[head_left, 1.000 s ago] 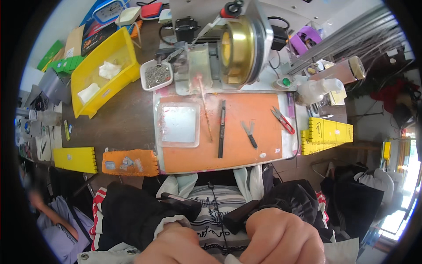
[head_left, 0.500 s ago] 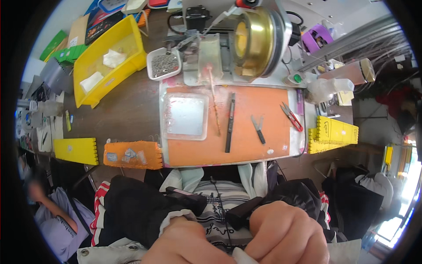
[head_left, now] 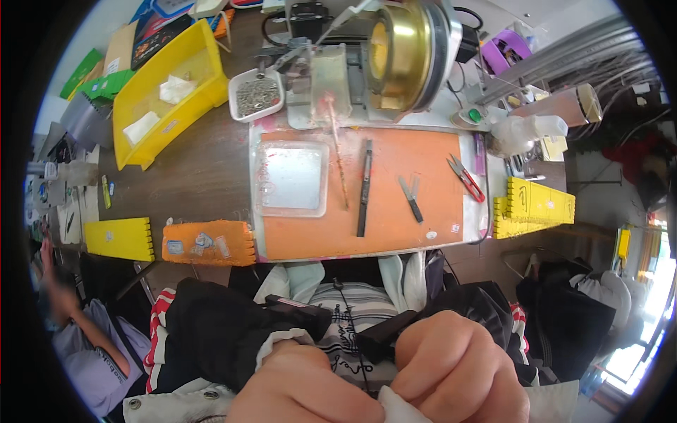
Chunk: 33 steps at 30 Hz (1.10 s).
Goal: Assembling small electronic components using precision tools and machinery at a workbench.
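Note:
Close in front of my body, my left hand and my right hand come together at the lower edge. A small soft white piece, perhaps cloth or a finger cover, shows between them. My right hand is closed, its knuckles bent and its fingertips against the white piece. The left hand reaches to that piece from the other side, but its fingers are hidden. Beyond them, on an orange mat, lie a shallow clear tray, a thin stick, a black utility knife, a small bladed tool and red-handled thread snips.
A machine with a brass-coloured wheel stands behind the mat, beside a white tub of metal bits. A yellow bin sits at left. Yellow and orange notched pieces line the front edge. Another person sits at far left.
The table and everything on it sit slightly higher in the picture. More of the white piece shows between my hands, which stay together. The other person's hand at far left has shifted.

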{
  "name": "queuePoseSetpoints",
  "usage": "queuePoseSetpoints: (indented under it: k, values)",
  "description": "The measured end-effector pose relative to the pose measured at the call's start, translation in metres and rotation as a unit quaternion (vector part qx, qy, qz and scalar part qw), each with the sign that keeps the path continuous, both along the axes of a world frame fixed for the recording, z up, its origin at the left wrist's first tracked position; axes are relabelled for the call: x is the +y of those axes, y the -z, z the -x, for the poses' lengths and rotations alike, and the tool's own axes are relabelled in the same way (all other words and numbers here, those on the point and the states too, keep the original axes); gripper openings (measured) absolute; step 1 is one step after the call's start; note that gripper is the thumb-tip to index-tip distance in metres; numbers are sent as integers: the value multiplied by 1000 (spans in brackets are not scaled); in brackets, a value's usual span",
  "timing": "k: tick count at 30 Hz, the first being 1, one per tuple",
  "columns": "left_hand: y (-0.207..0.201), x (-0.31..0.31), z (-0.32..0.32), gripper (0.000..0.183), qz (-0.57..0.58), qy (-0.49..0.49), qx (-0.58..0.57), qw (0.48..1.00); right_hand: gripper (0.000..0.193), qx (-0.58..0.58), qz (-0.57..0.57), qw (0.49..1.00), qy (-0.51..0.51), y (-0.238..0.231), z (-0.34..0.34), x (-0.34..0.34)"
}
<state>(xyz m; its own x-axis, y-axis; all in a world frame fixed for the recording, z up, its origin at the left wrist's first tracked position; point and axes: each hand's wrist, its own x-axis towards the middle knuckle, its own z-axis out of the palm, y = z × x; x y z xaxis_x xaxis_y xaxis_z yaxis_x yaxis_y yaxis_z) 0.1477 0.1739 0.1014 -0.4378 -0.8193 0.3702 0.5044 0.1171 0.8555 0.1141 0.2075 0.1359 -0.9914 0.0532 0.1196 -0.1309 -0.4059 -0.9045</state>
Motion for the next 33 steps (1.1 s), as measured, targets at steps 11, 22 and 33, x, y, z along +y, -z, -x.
queuePoseSetpoints:
  k: [11,22,33]
  values:
    - [-2,-14,4,25,35,273,-22,961,23,-37,-238,970,26,12,-17,13]
    - [6,-4,13,21,67,215,1,974,24,64,-104,992,16,23,-3,12]
    - [-6,-29,9,16,102,347,-86,928,20,329,190,922,-68,110,20,68]
